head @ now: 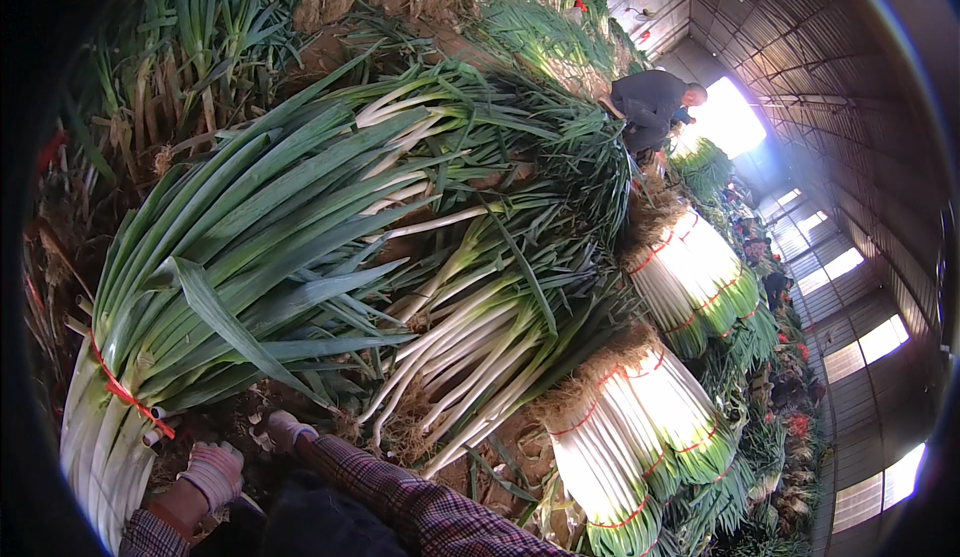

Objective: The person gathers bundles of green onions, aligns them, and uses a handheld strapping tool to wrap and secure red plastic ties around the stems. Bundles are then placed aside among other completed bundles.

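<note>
A large bundle of long green onions (247, 234) fills the left of the view, its green leaves fanned out and a red tie (124, 392) around its stalks. Beside the tied part is my left hand (214, 473), in a striped work glove, its fingers bent; whether it holds anything is not clear. My right hand (289, 431), gloved too, rests low by the dark ground a little further right, below the leaves; its fingers are partly hidden. Loose green onions with white stalks and roots (465, 362) lie right of my hands.
Bundles bound with red ties (615, 437) stand at the right, with more behind (694, 272). Unbound green onions (187, 46) are heaped at the upper left. A person in dark clothes (649, 103) bends over the pile further off. A corrugated metal wall (847, 309) runs along the right.
</note>
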Motion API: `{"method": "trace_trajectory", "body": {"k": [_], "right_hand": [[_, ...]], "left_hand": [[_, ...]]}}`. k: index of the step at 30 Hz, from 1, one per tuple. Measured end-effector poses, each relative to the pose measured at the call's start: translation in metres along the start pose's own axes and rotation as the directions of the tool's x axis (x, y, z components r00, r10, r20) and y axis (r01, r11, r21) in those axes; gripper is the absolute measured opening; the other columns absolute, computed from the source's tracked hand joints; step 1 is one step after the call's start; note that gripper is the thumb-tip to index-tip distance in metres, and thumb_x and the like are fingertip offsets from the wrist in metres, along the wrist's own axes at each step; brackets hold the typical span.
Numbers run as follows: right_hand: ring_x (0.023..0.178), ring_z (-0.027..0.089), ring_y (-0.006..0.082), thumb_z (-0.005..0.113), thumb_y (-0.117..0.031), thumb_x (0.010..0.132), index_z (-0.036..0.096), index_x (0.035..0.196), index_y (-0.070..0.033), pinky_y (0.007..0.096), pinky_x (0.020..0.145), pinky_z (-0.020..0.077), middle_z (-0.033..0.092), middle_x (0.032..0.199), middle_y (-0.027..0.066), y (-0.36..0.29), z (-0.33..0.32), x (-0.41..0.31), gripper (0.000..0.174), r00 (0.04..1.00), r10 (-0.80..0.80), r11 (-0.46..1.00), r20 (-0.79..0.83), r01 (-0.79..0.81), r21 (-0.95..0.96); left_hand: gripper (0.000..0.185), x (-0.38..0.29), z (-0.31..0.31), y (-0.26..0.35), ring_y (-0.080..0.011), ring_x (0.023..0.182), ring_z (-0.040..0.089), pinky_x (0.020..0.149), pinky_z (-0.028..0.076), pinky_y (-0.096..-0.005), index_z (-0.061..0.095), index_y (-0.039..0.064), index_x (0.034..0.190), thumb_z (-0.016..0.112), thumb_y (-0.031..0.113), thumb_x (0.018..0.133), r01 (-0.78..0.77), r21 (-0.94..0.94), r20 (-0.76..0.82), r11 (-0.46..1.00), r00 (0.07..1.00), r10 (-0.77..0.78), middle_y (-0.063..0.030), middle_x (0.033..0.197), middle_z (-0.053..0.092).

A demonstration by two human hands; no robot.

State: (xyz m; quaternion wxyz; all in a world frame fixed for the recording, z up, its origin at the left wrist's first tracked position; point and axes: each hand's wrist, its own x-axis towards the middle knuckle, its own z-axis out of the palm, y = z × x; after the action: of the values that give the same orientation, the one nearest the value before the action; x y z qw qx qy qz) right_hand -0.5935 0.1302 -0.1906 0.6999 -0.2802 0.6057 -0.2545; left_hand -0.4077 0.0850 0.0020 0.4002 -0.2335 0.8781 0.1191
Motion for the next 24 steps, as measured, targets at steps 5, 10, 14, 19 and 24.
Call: {"method": "trace_trajectory", "body": {"k": [5,10,14,19,24], "right_hand": [[0.069,0.055,0.0232,0.057,-0.024,0.088,0.065,0.089,-0.007,0.0396,0.060,0.0463,0.061,0.086,0.0106,0.001,0.005,0.037,0.019,0.986,-0.163,0.939,-0.031,0.165,0.301],[0.090,0.053,0.0253,0.052,-0.024,0.092,0.060,0.104,-0.006,0.0406,0.078,0.0437,0.058,0.104,0.0119,-0.035,-0.022,0.003,0.024,0.975,-0.214,0.909,-0.061,0.176,-0.377],[0.107,0.051,0.0270,0.047,-0.024,0.095,0.056,0.116,-0.004,0.0414,0.091,0.0417,0.056,0.119,0.0130,-0.085,-0.088,-0.032,0.030,0.973,-0.230,0.541,-0.032,0.101,-0.835],[0.124,0.049,0.0286,0.043,-0.024,0.098,0.052,0.128,-0.003,0.0420,0.105,0.0394,0.054,0.134,0.0140,-0.135,-0.146,-0.055,0.038,0.998,-0.050,0.207,-0.040,-0.029,-0.978],[0.125,0.048,0.0282,0.043,-0.024,0.098,0.050,0.130,-0.003,0.0411,0.106,0.0379,0.052,0.135,0.0142,-0.145,-0.169,-0.059,0.038,0.998,-0.010,0.131,-0.066,-0.064,-0.989]], "left_hand": [[0.030,0.032,0.025,-0.017,-0.0299,0.101,0.062,0.084,0.050,-0.0471,0.064,0.007,0.101,0.058,0.028,0.079,0.054,-0.164,-0.018,0.985,0.998,-0.057,-0.0141,0.105,0.064],[0.042,0.063,0.047,-0.031,-0.0341,0.097,0.063,0.083,0.049,-0.0462,0.048,0.006,0.118,0.056,0.015,0.078,0.069,-0.391,-0.145,0.918,0.980,-0.135,-0.0196,0.108,0.063],[0.070,0.091,0.050,-0.039,-0.0375,0.111,0.056,0.095,0.043,-0.0476,0.031,0.009,0.146,0.056,0.017,0.081,0.047,-0.482,-0.300,0.875,0.929,-0.215,-0.0218,0.129,0.054],[0.050,0.109,0.037,-0.039,-0.0340,0.124,0.047,0.103,0.038,-0.0439,0.044,0.010,0.135,0.051,0.033,0.091,0.140,0.291,-0.599,0.946,0.798,0.066,-0.0158,0.137,0.048],[0.039,0.117,0.020,-0.023,-0.0257,0.104,0.060,0.090,0.051,-0.0406,0.052,0.006,0.127,0.044,0.025,0.094,0.324,0.653,-0.704,0.685,0.592,0.391,-0.0123,0.124,0.059]]}}
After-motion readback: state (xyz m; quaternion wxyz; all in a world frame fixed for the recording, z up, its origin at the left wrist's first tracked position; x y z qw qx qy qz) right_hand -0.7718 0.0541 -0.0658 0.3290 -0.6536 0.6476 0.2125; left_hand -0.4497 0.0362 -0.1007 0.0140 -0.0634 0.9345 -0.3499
